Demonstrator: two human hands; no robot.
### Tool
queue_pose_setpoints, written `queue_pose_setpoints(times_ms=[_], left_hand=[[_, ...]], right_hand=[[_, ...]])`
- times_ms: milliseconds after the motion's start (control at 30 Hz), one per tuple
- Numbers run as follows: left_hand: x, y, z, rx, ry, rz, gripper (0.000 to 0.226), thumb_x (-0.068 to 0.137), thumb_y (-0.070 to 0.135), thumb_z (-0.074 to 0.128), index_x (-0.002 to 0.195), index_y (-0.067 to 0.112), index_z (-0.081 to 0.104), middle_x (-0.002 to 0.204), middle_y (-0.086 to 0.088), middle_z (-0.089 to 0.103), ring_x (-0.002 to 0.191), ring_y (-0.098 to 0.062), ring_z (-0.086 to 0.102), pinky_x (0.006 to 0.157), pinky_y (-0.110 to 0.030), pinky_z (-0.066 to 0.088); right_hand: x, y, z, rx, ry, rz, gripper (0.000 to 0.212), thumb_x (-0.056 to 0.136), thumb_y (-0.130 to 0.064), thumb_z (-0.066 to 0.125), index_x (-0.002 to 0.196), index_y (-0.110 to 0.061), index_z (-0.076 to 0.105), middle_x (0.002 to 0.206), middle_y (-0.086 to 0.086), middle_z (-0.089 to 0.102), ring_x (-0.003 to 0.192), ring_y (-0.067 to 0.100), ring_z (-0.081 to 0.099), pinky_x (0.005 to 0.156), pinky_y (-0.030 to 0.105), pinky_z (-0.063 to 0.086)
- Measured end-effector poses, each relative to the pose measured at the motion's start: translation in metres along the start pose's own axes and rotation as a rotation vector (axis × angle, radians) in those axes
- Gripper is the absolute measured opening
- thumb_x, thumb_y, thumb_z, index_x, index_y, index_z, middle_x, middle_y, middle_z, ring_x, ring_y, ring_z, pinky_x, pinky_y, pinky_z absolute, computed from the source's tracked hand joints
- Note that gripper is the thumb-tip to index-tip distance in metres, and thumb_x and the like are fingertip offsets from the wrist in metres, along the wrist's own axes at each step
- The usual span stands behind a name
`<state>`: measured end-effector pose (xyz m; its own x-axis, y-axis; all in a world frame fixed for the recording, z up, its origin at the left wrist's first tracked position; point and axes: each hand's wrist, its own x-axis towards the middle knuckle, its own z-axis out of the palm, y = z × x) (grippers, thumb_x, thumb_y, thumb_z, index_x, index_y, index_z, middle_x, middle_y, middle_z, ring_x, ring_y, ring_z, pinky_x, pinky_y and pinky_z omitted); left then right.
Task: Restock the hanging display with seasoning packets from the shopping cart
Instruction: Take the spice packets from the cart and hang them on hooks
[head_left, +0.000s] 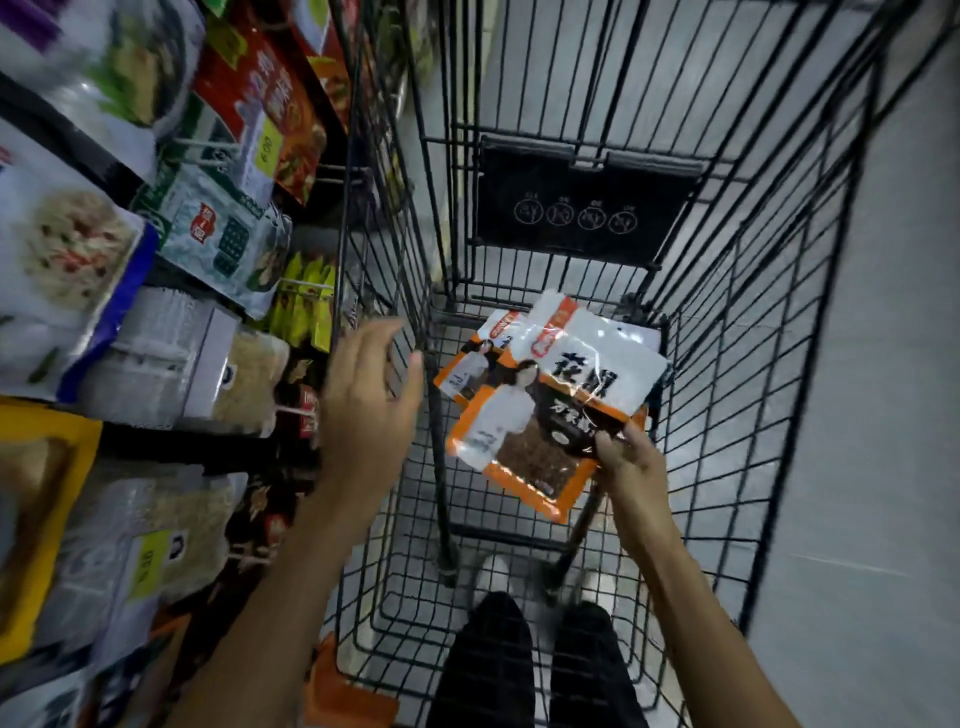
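Pickup step: right hand (626, 460) pinches a seasoning packet (550, 410) over the shopping cart (727, 364), left hand (366, 395) spread empty; next, carry it left to a hanging display (218, 156) peg.

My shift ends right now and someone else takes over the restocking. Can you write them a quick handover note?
Left hand: open and empty, by the left wall of the cart.
Right hand: pinches the lower corner of a seasoning packet over the cart.
A second packet sits just behind it; unclear if it is held too.
The hanging display is on the left.
Done: one packet in hand.
Left: hang it, then the second.
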<state>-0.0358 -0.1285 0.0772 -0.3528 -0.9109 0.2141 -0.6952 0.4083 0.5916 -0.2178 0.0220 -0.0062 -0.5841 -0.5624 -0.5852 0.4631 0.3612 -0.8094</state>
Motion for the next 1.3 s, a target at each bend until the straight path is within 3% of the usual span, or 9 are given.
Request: queue_pose_setpoints(times_ms=[100, 167, 300, 400, 500, 633, 800, 1000, 1300], left_hand=[[-0.010, 0.015, 0.025, -0.408, -0.446, -0.338, 0.030, 0.085, 0.028, 0.068, 0.112, 0.018, 0.060, 0.098, 0.015, 0.064, 0.088, 0.004, 0.058, 0.078, -0.010, 0.044], [-0.017, 0.005, 0.040, -0.615, -0.597, -0.544, 0.031, 0.078, 0.030, 0.073, 0.101, 0.010, 0.066, 0.089, 0.008, 0.068, 0.084, -0.007, 0.064, 0.074, -0.015, 0.048], [-0.025, -0.023, 0.066, -0.704, -0.598, -0.828, 0.049, 0.057, 0.037, 0.080, 0.098, 0.014, 0.069, 0.095, -0.001, 0.075, 0.097, -0.022, 0.069, 0.079, -0.031, 0.056], [-0.022, -0.035, 0.089, -0.779, -0.539, -0.959, 0.057, 0.066, 0.026, 0.082, 0.116, 0.006, 0.062, 0.110, -0.009, 0.069, 0.105, -0.030, 0.065, 0.085, -0.036, 0.056], [-0.017, -0.045, 0.112, -0.731, -0.459, -0.954, 0.024, 0.076, 0.016, 0.077, 0.096, 0.009, 0.065, 0.082, 0.000, 0.073, 0.075, -0.011, 0.070, 0.055, -0.014, 0.053], [-0.013, -0.055, 0.136, -0.719, -0.413, -1.006, 0.012, 0.080, 0.015, 0.075, 0.082, 0.012, 0.064, 0.074, -0.001, 0.066, 0.051, -0.002, 0.065, 0.043, -0.014, 0.047], [-0.011, -0.065, 0.151, -0.770, -0.384, -1.046, 0.012, 0.079, 0.013, 0.075, 0.081, 0.014, 0.063, 0.062, 0.006, 0.070, 0.052, -0.001, 0.065, 0.042, -0.014, 0.046], [-0.010, -0.077, 0.152, -0.785, -0.388, -1.063, 0.011, 0.079, 0.015, 0.075, 0.082, 0.009, 0.066, 0.062, 0.004, 0.071, 0.056, -0.007, 0.068, 0.044, -0.015, 0.048], [-0.013, -0.075, 0.145, -0.821, -0.382, -1.096, 0.035, 0.077, 0.013, 0.076, 0.108, 0.003, 0.063, 0.093, -0.011, 0.073, 0.070, -0.013, 0.072, 0.051, -0.020, 0.053]], right_hand=[[-0.010, -0.017, 0.002, -0.006, -0.186, -0.005, 0.019, 0.098, -0.007, 0.050, 0.109, -0.012, 0.064, 0.106, 0.009, 0.071, 0.097, 0.023, 0.070, 0.074, 0.025, 0.057], [-0.007, -0.022, 0.006, -0.030, -0.317, 0.010, 0.021, 0.098, -0.008, 0.049, 0.110, -0.016, 0.064, 0.109, 0.010, 0.071, 0.100, 0.020, 0.069, 0.075, 0.024, 0.057], [0.020, -0.013, 0.012, -0.172, -0.406, 0.060, 0.022, 0.101, -0.015, 0.047, 0.116, -0.014, 0.062, 0.112, 0.015, 0.069, 0.103, 0.026, 0.068, 0.086, 0.036, 0.058], [0.057, 0.003, 0.009, -0.222, -0.242, 0.030, 0.024, 0.099, -0.021, 0.050, 0.112, -0.005, 0.064, 0.105, 0.018, 0.068, 0.097, 0.031, 0.066, 0.081, 0.031, 0.058], [0.106, 0.022, -0.006, -0.381, 0.122, -0.031, 0.021, 0.100, -0.015, 0.051, 0.112, -0.002, 0.061, 0.101, 0.016, 0.068, 0.090, 0.027, 0.066, 0.077, 0.035, 0.057], [0.162, 0.051, -0.027, -0.659, 0.308, 0.114, 0.025, 0.098, -0.016, 0.052, 0.119, -0.004, 0.058, 0.116, 0.015, 0.066, 0.099, 0.027, 0.066, 0.084, 0.042, 0.056], [0.188, 0.074, -0.022, -0.889, 0.399, 0.243, 0.052, 0.093, -0.026, 0.058, 0.135, -0.001, 0.038, 0.139, 0.020, 0.044, 0.129, 0.036, 0.043, 0.101, 0.049, 0.044], [0.200, 0.085, -0.007, -1.084, 0.483, 0.262, 0.072, 0.091, -0.027, 0.065, 0.143, 0.001, 0.024, 0.145, 0.025, 0.033, 0.135, 0.037, 0.032, 0.106, 0.043, 0.037], [0.190, 0.080, -0.004, -0.906, 0.588, 0.383, 0.090, 0.069, -0.045, 0.083, 0.133, 0.002, 0.041, 0.137, 0.021, 0.045, 0.128, 0.035, 0.040, 0.104, 0.042, 0.038]])
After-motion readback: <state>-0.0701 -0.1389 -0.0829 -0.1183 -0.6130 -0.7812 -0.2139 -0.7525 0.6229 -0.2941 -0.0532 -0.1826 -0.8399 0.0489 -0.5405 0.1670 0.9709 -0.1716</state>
